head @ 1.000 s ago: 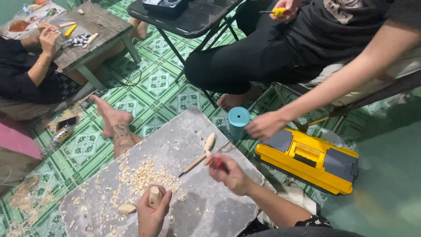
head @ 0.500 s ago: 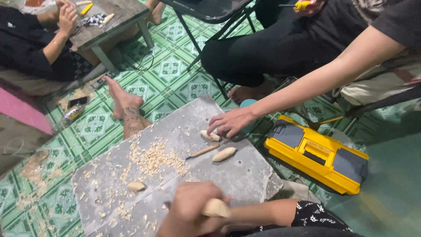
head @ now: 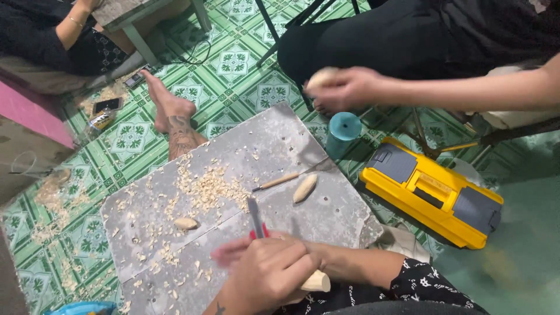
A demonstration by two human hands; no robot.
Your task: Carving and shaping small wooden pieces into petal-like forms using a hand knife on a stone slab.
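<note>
My right hand (head: 274, 262) is low in the head view, shut on a red-handled knife (head: 255, 224) whose blade points up over the grey board (head: 146, 256). My left hand (head: 233, 294) lies partly under it and seems to hold a pale wood piece (head: 315, 282), one end of which sticks out by my wrist. On the board are two carved wood pieces (head: 304, 188) (head: 185, 223), a thin wooden-handled tool (head: 280, 181) and scattered shavings (head: 204, 186). Another person's hand (head: 350, 87) holds a pale wood piece (head: 321, 76) above the board's far corner.
A teal cylinder (head: 342, 131) stands off the board's far corner. A yellow and grey tool case (head: 431, 192) lies on the floor to the right. A bare tattooed foot (head: 175, 119) rests at the board's far edge, with a phone (head: 108, 105) and a low table beyond.
The other person's hand has lifted off the board with a wood piece. My two hands have come together, and the knife blade now shows above them.
</note>
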